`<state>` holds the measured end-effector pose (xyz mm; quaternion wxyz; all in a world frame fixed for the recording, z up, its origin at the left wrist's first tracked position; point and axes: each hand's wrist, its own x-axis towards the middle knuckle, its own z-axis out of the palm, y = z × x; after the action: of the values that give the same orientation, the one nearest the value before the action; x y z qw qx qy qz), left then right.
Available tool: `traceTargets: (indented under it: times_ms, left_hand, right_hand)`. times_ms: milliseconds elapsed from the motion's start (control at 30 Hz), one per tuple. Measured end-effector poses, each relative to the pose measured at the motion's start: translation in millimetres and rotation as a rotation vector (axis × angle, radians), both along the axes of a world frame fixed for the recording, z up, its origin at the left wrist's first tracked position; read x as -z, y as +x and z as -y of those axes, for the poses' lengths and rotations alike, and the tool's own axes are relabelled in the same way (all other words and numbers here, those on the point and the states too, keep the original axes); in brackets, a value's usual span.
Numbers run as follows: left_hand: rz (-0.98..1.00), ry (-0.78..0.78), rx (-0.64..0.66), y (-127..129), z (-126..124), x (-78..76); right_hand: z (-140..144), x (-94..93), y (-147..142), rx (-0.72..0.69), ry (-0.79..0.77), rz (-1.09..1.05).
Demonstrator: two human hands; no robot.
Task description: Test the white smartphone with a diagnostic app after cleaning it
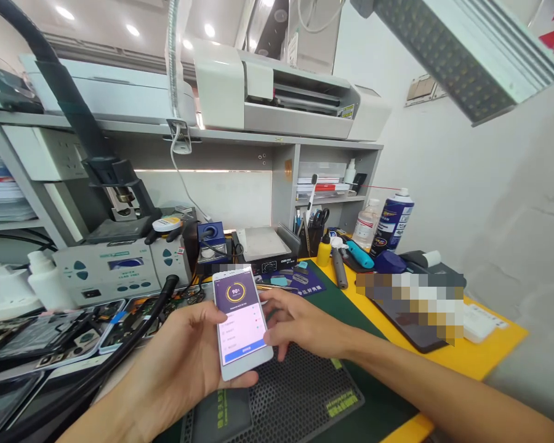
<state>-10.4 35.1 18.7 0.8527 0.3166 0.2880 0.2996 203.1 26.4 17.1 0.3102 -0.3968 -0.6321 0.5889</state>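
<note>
A white smartphone (pixel 244 323) is tilted up above the work mat, its screen lit. The screen shows a purple top with a yellow ring reading 90, a list on white and a blue bar at the bottom. My left hand (pixel 189 351) is closed around its left side, with the thumb on the edge of the screen and fingers beneath. At the right edge is my right hand (pixel 300 326), fingers curled, the thumb on the lower right of the screen beside the blue bar. Below the phone lies a black textured pad (pixel 300 394).
A grey control station (pixel 124 277) and opened device parts (pixel 78 335) fill the left. A black hose (pixel 133 344) runs past my left forearm. Behind are a flat heating plate (pixel 263 243) and pen holder (pixel 310 237). A blue spray can (pixel 392 224) stands right.
</note>
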Motion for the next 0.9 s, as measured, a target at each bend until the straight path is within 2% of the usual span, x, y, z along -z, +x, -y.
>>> traceTargets:
  times_ms: [133,300,633,900]
  left_hand:
    - [0.009,-0.015,0.018,4,4,1.9]
    - [-0.026,-0.071,-0.007,11,6,2.2]
    - [0.071,-0.045,0.107,14,13,3.7]
    - [0.16,-0.028,0.154,12,8,7.5]
  right_hand:
    - [-1,-0.8,-3,-0.037,-0.152,-0.256]
    - [-1,1.5,-2,-0.056,-0.275,-0.383]
    - [5,1.7,1,-0.133,-0.409,-0.445]
    - [5,-4.0,1,-0.141,-0.433,-0.421]
